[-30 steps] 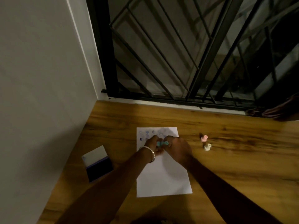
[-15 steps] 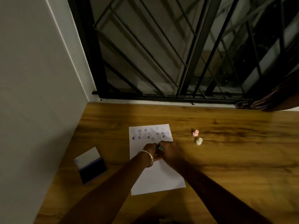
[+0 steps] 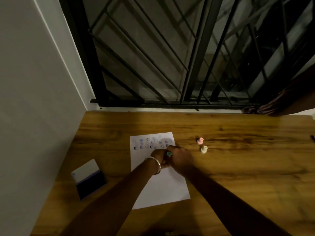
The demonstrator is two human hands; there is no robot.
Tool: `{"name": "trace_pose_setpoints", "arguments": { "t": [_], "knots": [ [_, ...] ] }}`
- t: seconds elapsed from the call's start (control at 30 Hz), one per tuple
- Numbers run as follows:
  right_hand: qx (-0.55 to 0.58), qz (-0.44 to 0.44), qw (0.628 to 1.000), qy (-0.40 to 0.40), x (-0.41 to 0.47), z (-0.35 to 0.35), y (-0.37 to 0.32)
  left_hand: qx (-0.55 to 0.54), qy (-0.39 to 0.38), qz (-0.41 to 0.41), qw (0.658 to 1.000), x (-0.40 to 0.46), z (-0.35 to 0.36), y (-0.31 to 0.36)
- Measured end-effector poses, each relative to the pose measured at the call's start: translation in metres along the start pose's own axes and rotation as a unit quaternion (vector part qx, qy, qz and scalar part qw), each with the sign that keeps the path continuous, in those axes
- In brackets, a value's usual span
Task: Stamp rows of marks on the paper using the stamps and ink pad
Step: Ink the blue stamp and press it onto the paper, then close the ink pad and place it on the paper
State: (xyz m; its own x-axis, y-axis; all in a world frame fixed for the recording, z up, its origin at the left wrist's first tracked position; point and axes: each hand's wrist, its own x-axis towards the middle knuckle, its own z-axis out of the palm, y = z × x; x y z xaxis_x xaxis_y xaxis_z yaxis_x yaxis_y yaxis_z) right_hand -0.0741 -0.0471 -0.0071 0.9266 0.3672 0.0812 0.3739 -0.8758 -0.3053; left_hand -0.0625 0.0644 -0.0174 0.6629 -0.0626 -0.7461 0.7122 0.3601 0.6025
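A white sheet of paper lies on the wooden table, with several bluish-purple stamp marks in rows across its top. My left hand, a bracelet on its wrist, and my right hand meet over the paper just below the marks. Both close around a small teal stamp, of which only the top shows. A pink stamp and a cream stamp stand on the table to the right of the paper. The open ink pad, dark pad with white lid, lies at the left.
A grey wall borders the table's left side. A black metal window grille rises behind the far edge. Dark brown cloth hangs at the back right. A thin dark object pokes in at the right edge.
Both hands, with the teal stamp, have moved down the paper toward me, uncovering the rows of marks. The camera has shifted slightly.
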Motion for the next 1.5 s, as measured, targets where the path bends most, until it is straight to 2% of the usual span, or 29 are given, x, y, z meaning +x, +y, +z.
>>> {"name": "trace_pose_setpoints", "arguments": {
  "t": [0.23,0.33,0.47,0.73,0.9,1.07,1.33,1.4,1.5],
  "knots": [
    [0.031,0.002,0.997,-0.064,0.019,-0.013,0.015,-0.068,-0.015,0.004,0.998,0.001,0.017,0.008],
    [0.001,0.006,0.996,-0.088,0.034,-0.025,0.03,-0.034,-0.01,0.02,0.999,0.008,0.029,0.014],
    [0.002,0.076,0.994,-0.076,0.05,-0.045,0.062,-0.006,0.047,0.076,0.996,0.02,0.039,0.02],
    [-0.07,0.129,0.986,-0.076,0.073,-0.06,0.115,0.087,0.092,0.206,0.97,0.031,0.043,0.01],
    [-0.073,0.137,0.983,-0.093,0.075,-0.054,0.131,0.18,0.111,0.24,0.947,0.035,0.046,0.006],
    [-0.048,0.165,0.98,-0.103,0.077,-0.047,0.135,0.225,0.118,0.249,0.935,0.037,0.047,0.003],
    [-0.079,0.136,0.985,-0.074,0.077,-0.045,0.122,0.215,0.148,0.282,0.923,0.026,0.024,0.004],
    [-0.108,0.109,0.984,-0.091,0.081,-0.045,0.108,0.199,0.166,0.288,0.922,0.021,0.008,0.008],
    [-0.078,0.056,0.994,-0.05,0.084,-0.04,0.083,0.193,0.207,0.28,0.917,0.013,-0.026,0.019]
  ]
}}
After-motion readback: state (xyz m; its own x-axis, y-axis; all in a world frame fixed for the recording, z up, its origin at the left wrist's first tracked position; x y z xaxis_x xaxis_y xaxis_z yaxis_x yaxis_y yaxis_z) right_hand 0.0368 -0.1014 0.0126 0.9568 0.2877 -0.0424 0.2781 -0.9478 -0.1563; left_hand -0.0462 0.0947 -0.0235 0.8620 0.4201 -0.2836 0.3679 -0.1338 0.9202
